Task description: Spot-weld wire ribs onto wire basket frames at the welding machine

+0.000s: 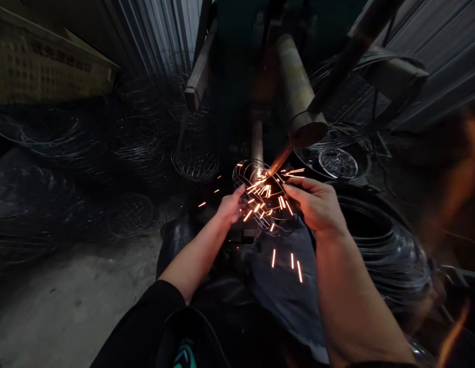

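Observation:
A round wire rack [274, 225] is held between my two hands, over my lap. My left hand [232, 205] is closed on its left side, thumb along the rim. On the right, my right hand [317, 202] pinches the rim between thumb and fingers. The rack sits at the copper-coloured electrode [280, 159] of a machine, beside an upright metal rod [257, 140]. Bright sparks fly out from the contact spot and fall toward my legs. The sparks hide part of the wires.
Stacks of wire racks [53, 133] stand at the left. A big wire coil [390, 250] lies close to my right forearm. A thick metal cylinder [299, 92] juts from the machine above my hands. A basin with a round wire piece [339, 163] stands behind the right hand.

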Tool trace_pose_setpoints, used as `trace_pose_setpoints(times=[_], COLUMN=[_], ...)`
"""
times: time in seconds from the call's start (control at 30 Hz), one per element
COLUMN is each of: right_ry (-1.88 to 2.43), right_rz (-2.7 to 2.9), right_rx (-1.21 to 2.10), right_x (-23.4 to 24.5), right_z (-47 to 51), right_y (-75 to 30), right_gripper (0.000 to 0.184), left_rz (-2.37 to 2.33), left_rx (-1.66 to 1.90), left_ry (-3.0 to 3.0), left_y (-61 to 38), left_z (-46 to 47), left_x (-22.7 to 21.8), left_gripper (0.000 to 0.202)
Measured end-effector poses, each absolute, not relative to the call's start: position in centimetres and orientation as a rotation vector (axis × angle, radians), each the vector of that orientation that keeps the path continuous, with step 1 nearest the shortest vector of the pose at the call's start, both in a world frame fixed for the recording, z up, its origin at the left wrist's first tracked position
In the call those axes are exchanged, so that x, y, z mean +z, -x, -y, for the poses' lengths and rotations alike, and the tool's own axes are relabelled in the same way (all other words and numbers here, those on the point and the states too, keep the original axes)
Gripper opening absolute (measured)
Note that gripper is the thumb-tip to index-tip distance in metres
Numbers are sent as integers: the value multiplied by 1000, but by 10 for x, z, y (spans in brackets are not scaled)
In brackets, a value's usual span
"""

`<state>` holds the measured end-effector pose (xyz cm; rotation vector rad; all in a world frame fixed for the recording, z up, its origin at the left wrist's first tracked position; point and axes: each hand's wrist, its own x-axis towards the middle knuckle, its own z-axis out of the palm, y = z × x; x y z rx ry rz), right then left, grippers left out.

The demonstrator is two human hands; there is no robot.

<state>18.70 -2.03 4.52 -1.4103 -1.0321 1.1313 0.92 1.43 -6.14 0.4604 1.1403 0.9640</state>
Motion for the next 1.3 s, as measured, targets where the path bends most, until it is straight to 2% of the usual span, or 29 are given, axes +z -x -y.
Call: trace_pose_setpoints(times=[0.17, 0.27, 0.47, 0.6, 0.73, 1.0, 1.3], right_ry=[1375, 1331, 1298, 1325, 1277, 1264, 1241], right_rz=[1092, 993, 987, 1025, 1016, 925, 940], right_rx=[1250, 1261, 1080, 1018, 1120, 1059, 1020], right_x=[15, -7, -17, -17, -13, 2, -4], right_z=[55, 69, 67, 65, 64, 57, 58], right_y=[-221, -228, -219, -222, -223, -205, -206], right_gripper=[38, 33, 30, 26, 29, 22, 20], left_rz=[-1368, -1295, -1219, -1200, -1190, -1351, -1334], left_rx=[1443, 1578, 1413, 1394, 1380, 1571, 1448], left_ry=[-1033, -1551, -1980, -2115, -2143, -2054, -2396], left_y=[-2, -4, -25, -27, -27, -42, -36], left_z=[24, 31, 15, 13, 15, 22, 21], left_x=[-50, -21, 15, 16, 19, 20, 24], left_gripper=[43, 33, 14, 19, 18, 15, 22])
